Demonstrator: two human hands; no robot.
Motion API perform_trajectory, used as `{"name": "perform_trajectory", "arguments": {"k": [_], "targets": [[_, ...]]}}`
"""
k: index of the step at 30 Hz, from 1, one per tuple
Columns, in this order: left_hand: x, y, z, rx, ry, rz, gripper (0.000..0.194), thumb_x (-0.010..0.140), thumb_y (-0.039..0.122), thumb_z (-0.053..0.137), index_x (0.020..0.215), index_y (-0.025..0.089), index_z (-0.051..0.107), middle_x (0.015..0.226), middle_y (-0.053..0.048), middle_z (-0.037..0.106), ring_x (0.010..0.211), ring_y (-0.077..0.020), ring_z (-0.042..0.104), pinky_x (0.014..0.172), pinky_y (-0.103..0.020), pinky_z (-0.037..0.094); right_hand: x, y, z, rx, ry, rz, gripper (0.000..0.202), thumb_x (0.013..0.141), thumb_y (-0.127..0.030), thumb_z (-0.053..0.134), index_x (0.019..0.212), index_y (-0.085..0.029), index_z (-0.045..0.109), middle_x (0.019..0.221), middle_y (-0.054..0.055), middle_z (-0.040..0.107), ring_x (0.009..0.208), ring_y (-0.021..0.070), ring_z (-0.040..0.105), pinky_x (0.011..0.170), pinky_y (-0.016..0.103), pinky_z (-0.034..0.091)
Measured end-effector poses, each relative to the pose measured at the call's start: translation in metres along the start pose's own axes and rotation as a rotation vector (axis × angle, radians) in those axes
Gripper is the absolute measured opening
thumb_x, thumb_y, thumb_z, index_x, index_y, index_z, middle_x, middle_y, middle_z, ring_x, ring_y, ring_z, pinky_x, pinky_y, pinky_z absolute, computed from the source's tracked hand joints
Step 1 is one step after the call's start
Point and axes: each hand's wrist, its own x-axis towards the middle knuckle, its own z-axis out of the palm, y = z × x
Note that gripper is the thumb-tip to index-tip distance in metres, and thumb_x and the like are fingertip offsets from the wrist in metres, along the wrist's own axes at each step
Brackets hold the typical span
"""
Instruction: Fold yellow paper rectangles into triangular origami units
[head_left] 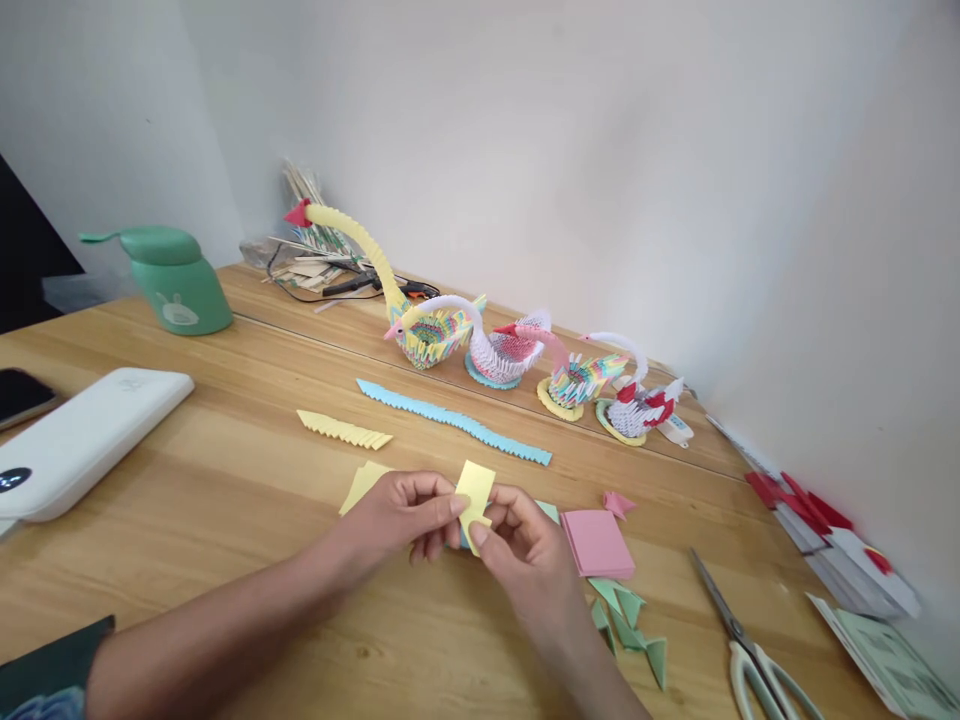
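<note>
A yellow paper strip point(478, 484), folded near its lower end, is pinched between both hands above the table. My left hand point(416, 510) grips its left edge with thumb and fingers. My right hand point(525, 535) has its thumb on the lower folded part. Behind the left hand lie yellow paper sheets point(363, 484). A pink paper stack point(598, 543) sits just right of my right hand, with a small folded pink piece point(619, 504) beyond it. Several folded green pieces point(628, 622) lie nearby. Something blue under the strip is mostly hidden by my fingers.
Beyond the hands lie a blue chain of folded paper point(454, 420) and a shorter yellow one point(343, 430). Several paper swans point(510, 350) line the back. Scissors point(739, 635) rest at right; a white power bank point(94, 440) and green bottle point(180, 280) stand left.
</note>
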Motion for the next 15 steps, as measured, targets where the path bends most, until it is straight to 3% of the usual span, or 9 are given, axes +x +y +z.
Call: {"name": "perform_trajectory", "arguments": {"k": [6,10,15], "targets": [[-0.005,0.0018,0.0057,0.142,0.082,0.08,0.027,0.073,0.037,0.058,0.059,0.014,0.056,0.051,0.005,0.049,0.047,-0.0068,0.04,0.045,-0.018,0.031,-0.002,-0.0057,0.0035,-0.057,0.062,-0.036,0.009,0.076,-0.026,0.061,0.079,-0.018,0.062,0.058,-0.005,0.052,0.055,0.0107,0.046,0.055,0.022,0.035],[-0.0075,0.0037,0.0061,0.175,0.099,0.159,0.025,0.075,0.035,0.057,0.06,0.015,0.057,0.053,0.005,0.049,0.05,-0.0071,0.04,0.049,-0.018,0.032,-0.0021,-0.0071,0.0027,-0.052,0.07,-0.005,0.018,0.076,-0.03,0.061,0.065,-0.017,0.057,0.057,-0.005,0.052,0.053,0.0099,0.043,0.051,0.021,0.033],[-0.0061,0.0025,0.0045,0.095,0.059,0.06,0.029,0.074,0.041,0.054,0.063,0.015,0.059,0.059,0.002,0.056,0.05,-0.0086,0.045,0.046,-0.019,0.034,-0.0012,-0.0054,0.002,-0.049,0.098,0.008,0.019,0.076,-0.031,0.061,0.065,-0.018,0.053,0.055,-0.005,0.049,0.051,0.0095,0.04,0.05,0.021,0.032]]}}
